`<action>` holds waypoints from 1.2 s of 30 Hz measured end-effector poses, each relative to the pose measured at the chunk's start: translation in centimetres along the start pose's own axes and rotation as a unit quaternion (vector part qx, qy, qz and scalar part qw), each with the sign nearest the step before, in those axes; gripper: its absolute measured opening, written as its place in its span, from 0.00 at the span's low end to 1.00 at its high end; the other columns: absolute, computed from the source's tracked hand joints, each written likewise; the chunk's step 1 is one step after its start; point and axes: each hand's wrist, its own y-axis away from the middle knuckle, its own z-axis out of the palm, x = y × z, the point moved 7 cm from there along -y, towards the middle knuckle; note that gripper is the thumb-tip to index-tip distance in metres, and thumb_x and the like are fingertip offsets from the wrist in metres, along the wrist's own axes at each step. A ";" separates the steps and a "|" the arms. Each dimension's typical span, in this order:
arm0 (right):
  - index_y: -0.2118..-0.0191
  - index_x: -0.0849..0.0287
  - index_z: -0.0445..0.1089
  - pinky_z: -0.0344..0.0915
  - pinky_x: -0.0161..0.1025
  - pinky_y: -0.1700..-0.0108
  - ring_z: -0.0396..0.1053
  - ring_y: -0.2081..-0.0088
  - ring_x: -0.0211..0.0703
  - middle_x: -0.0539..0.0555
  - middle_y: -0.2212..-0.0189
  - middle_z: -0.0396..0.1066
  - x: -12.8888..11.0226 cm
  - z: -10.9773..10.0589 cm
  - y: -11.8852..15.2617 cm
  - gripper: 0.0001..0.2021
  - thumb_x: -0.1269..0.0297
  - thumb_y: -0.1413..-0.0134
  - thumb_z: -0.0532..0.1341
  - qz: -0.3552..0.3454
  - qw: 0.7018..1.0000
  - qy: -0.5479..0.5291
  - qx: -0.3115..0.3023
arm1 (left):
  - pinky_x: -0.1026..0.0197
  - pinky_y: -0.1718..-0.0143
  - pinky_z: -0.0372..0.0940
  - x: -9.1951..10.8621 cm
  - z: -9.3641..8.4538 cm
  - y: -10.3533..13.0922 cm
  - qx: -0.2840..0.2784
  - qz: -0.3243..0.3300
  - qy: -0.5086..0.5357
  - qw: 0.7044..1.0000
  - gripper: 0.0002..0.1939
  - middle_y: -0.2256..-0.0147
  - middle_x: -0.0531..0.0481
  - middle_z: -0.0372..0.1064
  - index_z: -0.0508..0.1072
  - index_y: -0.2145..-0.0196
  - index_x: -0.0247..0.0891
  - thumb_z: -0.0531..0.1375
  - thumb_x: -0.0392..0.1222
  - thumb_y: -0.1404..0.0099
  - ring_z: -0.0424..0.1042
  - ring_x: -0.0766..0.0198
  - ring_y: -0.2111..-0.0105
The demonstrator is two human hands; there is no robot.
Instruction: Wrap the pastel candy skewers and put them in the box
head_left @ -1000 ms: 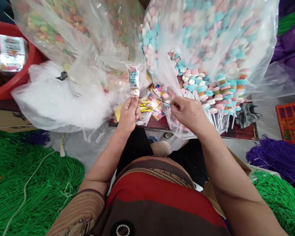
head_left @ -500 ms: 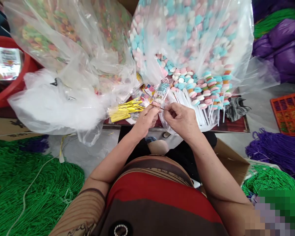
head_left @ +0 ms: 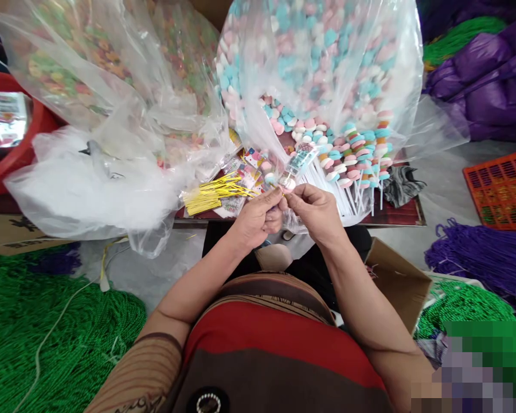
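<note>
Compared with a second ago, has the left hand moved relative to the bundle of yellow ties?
Yes, rightward: the left hand covered the middle of the yellow ties then; now it sits to their right, close to the right hand.

The light is soft and even, with pale glare on the plastic bags [head_left: 322, 69]. Coarse pixels cover the lower right corner.
</note>
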 end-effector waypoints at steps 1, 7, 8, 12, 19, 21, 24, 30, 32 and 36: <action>0.70 0.57 0.75 0.64 0.36 0.71 0.65 0.76 0.36 0.47 0.77 0.73 0.1 0.0 0.1 0.16 0.48 0.49 0.70 0.008 1.000 -0.023 -0.019 | 0.72 0.87 0.42 -0.4 0.4 0.3 -0.021 -0.029 0.009 0.999 0.23 0.87 0.64 0.40 0.66 0.77 0.36 0.56 0.50 0.27 0.39 0.77 0.89; 0.59 0.51 0.79 0.73 0.48 0.49 0.76 0.54 0.47 0.54 0.58 0.81 -0.5 -0.2 0.7 0.20 0.42 0.51 0.71 -0.025 0.986 -0.072 -0.145 | 0.71 0.87 0.46 -2.1 1.9 1.7 -0.129 -0.155 0.039 0.979 0.26 0.88 0.62 0.40 0.63 0.82 0.36 0.52 0.47 0.26 0.39 0.76 0.90; 0.58 0.51 0.80 0.73 0.50 0.47 0.76 0.52 0.48 0.54 0.57 0.81 -0.4 0.0 0.8 0.21 0.41 0.49 0.70 -0.027 0.984 -0.070 -0.160 | 0.71 0.87 0.46 -2.2 2.0 1.7 -0.139 -0.162 0.044 0.976 0.26 0.88 0.62 0.41 0.62 0.82 0.37 0.52 0.47 0.26 0.40 0.76 0.90; 0.61 0.51 0.81 0.73 0.52 0.47 0.78 0.52 0.48 0.54 0.59 0.82 0.8 0.1 0.6 0.18 0.42 0.46 0.68 -0.040 0.990 -0.089 -0.100 | 0.71 0.88 0.45 -1.9 2.5 1.1 -0.132 -0.139 0.059 0.980 0.26 0.88 0.62 0.42 0.63 0.80 0.37 0.49 0.48 0.24 0.39 0.75 0.91; 0.68 0.51 0.75 0.70 0.55 0.44 0.77 0.55 0.48 0.54 0.62 0.80 -0.9 -1.0 1.1 0.11 0.53 0.37 0.63 -0.193 0.965 0.115 0.132 | 0.70 0.86 0.44 -0.5 0.9 -1.1 0.035 0.038 -0.026 0.998 0.24 0.84 0.63 0.46 0.63 0.75 0.39 0.61 0.59 0.31 0.43 0.76 0.87; 0.68 0.51 0.75 0.67 0.59 0.40 0.77 0.54 0.50 0.54 0.63 0.80 -2.0 -0.8 1.5 0.12 0.56 0.34 0.60 -0.238 0.940 0.196 0.146 | 0.69 0.83 0.46 0.6 -0.1 -1.4 0.094 0.119 -0.112 0.982 0.24 0.83 0.62 0.50 0.63 0.76 0.39 0.63 0.59 0.34 0.47 0.74 0.85; 0.67 0.50 0.74 0.65 0.62 0.38 0.77 0.54 0.51 0.54 0.63 0.80 -2.8 -0.8 1.9 0.12 0.57 0.32 0.58 -0.260 0.921 0.248 0.149 | 0.67 0.76 0.54 2.1 -0.6 -1.3 0.136 0.219 -0.253 0.932 0.20 0.79 0.58 0.59 0.66 0.75 0.40 0.65 0.54 0.34 0.58 0.71 0.78; 0.63 0.52 0.75 0.73 0.47 0.53 0.77 0.58 0.47 0.55 0.61 0.79 -2.9 -1.0 2.2 0.08 0.60 0.34 0.59 -0.222 0.948 0.197 0.112 | 0.66 0.81 0.46 1.2 -0.1 -1.5 0.062 0.194 -0.182 0.962 0.19 0.81 0.62 0.48 0.65 0.69 0.42 0.59 0.60 0.31 0.48 0.72 0.83; 0.62 0.53 0.75 0.73 0.45 0.55 0.77 0.59 0.46 0.55 0.62 0.79 -3.2 -0.8 2.3 0.07 0.62 0.35 0.59 -0.210 0.949 0.206 0.111 | 0.66 0.82 0.42 0.7 0.0 -1.7 0.050 0.174 -0.147 0.972 0.20 0.81 0.62 0.43 0.61 0.70 0.42 0.59 0.60 0.31 0.43 0.73 0.84; 0.60 0.53 0.75 0.72 0.43 0.57 0.76 0.64 0.44 0.53 0.65 0.79 -3.7 -0.5 2.4 0.06 0.65 0.37 0.60 -0.205 0.940 0.239 0.127 | 0.67 0.83 0.42 0.7 -0.3 -1.7 0.072 0.182 -0.137 0.971 0.21 0.81 0.63 0.44 0.60 0.70 0.42 0.62 0.59 0.32 0.43 0.74 0.84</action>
